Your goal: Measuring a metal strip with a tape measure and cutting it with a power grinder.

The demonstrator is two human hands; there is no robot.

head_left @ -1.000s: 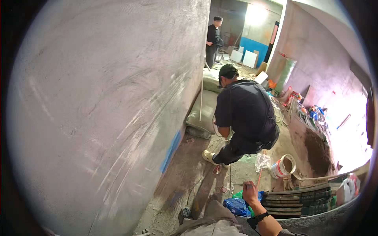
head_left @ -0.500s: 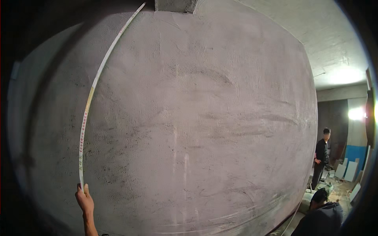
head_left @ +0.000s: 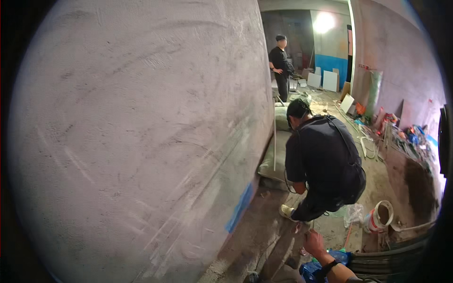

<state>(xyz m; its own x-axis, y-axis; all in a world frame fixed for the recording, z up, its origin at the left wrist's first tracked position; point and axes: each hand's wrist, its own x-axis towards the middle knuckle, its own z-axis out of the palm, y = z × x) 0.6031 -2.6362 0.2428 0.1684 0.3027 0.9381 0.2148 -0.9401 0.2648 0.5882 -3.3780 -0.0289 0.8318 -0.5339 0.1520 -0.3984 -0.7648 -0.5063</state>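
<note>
My right hand point(head_left: 315, 243) reaches in from the lower right, with a dark band around its wrist. Its fingers are curled closed, and whatever they might hold is too small to make out. Beneath the wrist lie blue plastic items point(head_left: 311, 271) on the floor. My left hand is out of the picture, and so is the long straightedge it held. Rough grey plaster covers the large wall point(head_left: 141, 141) on my left, with a blue strip point(head_left: 239, 207) low near its edge.
A co-worker point(head_left: 325, 160) bends over beside stacked sacks point(head_left: 279, 153), where a thin pole point(head_left: 275, 137) stands. Another person point(head_left: 281, 66) stands farther back. A bucket point(head_left: 380, 217) sits at the right, near a clear plastic bag point(head_left: 353, 215). Debris point(head_left: 415, 141) lines the right wall.
The view has swung right and downward. My left hand and the straightedge have left the picture; my right hand has come into it at the lower right.
</note>
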